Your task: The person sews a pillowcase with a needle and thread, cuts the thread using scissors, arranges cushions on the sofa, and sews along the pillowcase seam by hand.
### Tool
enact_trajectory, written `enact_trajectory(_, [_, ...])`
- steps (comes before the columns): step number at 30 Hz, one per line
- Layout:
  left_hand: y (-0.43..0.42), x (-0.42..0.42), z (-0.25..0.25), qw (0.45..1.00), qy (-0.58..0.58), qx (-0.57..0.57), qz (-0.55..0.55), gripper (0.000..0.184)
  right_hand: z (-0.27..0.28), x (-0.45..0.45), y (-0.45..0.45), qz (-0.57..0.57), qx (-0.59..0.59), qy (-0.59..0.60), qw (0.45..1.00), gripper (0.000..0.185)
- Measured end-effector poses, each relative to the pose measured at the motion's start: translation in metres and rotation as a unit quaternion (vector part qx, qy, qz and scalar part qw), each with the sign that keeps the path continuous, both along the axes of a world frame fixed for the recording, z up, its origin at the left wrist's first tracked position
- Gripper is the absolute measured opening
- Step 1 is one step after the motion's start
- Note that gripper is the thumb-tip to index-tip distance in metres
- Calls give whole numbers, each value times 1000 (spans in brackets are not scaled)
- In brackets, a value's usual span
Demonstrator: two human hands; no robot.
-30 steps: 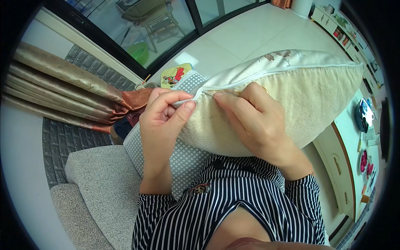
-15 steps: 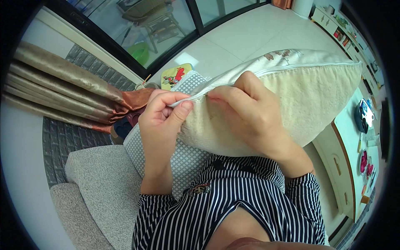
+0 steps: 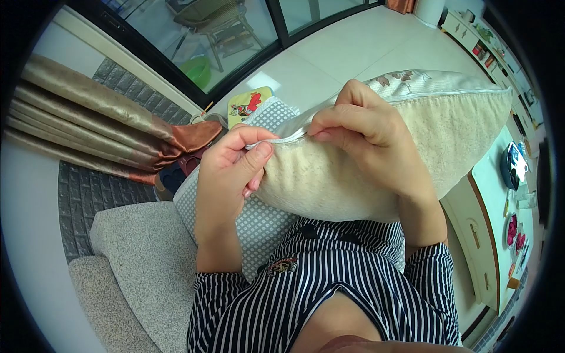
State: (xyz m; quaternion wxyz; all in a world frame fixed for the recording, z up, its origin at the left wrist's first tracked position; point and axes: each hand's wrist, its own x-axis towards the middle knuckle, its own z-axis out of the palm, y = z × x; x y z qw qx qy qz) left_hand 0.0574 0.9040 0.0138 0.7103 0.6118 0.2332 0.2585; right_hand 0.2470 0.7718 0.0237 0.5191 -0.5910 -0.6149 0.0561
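A cushion (image 3: 465,126) with a cream, fuzzy underside and a pale floral top lies across my lap. A white zipper (image 3: 292,138) runs along its edge. My left hand (image 3: 229,167) is closed, pinching the zipper edge at the cushion's left end between thumb and forefinger. Just to the right, my right hand (image 3: 374,138) is closed too, thumb and forefinger pinched on the zipper. Its fingers hide whatever pull tab is there. Between the two hands a short length of zipper shows, slightly curved.
Beneath the cushion is a grey dotted cover (image 3: 265,229) on a grey sofa (image 3: 144,247). A curtain (image 3: 100,117) hangs at the left. At the right stands a white table with drawers (image 3: 479,194), holding several small items. A glass sliding door (image 3: 212,41) is ahead.
My right hand has shifted slightly right along the zipper, its wrist turning outward. More zipper shows between the hands. My left hand keeps its pinch in nearly the same place.
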Motion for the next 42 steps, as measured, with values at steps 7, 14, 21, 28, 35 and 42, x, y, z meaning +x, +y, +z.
enact_trajectory(7, [8,1,5,991,16,-99,-88,18,-5,13,2,60,-25,29,997,14])
enact_trajectory(14, [15,3,-2,979,11,-126,-161,17,-6,11,2,97,-62,109,987,12])
enact_trajectory(21, [14,4,-6,980,14,-121,-155,18,-6,6,4,75,-86,90,989,12])
enact_trajectory(28, [16,1,-4,982,-2,-124,-143,17,-6,10,-1,69,-73,62,993,13])
enact_trajectory(35, [20,3,-3,977,3,-129,-170,17,-9,10,-3,76,-62,58,994,11])
enact_trajectory(42, [20,5,-7,973,-5,-148,-177,16,-9,1,1,43,-66,24,997,11])
